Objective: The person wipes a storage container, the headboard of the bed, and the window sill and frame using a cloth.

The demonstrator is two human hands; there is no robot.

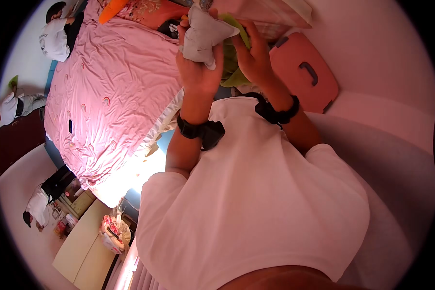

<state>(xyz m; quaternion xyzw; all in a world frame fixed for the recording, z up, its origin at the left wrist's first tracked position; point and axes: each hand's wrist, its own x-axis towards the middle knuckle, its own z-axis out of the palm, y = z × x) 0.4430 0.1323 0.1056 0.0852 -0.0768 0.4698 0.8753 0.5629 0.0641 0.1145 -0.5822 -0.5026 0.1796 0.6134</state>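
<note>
Holding one grey soft thing (202, 36) up above the near edge of the bed (121, 63), cupped in the left hand (198, 77), with the fingers curled around the sides and the palm beneath. Reaching in with the right hand (257, 60), fingers bent against a green cloth (236, 79). Hard to tell whether also pinching the pointed corner of the grey soft thing, or how firmly gripping the green cloth.

Lifted and in hand already, by the look of it: the grey soft thing, plump and seemingly whole. Not set down anywhere. Hard to judge from this how much is done or left. Creased and unsmoothed across the bed: the pink sheet.

By count: two bare hands, both busy; one grey soft thing; one green cloth; two black wristbands (200, 131), one on each arm; one pink case (295, 58) with a dark handle, near the right hand; one orange thing (112, 9) at the far side of the bed; one small dark flat thing (70, 126), perhaps a phone, on the sheet; one bag (115, 234) beside a pale cabinet (82, 246); three other people (55, 41) farther off, well apart from both hands.
</note>
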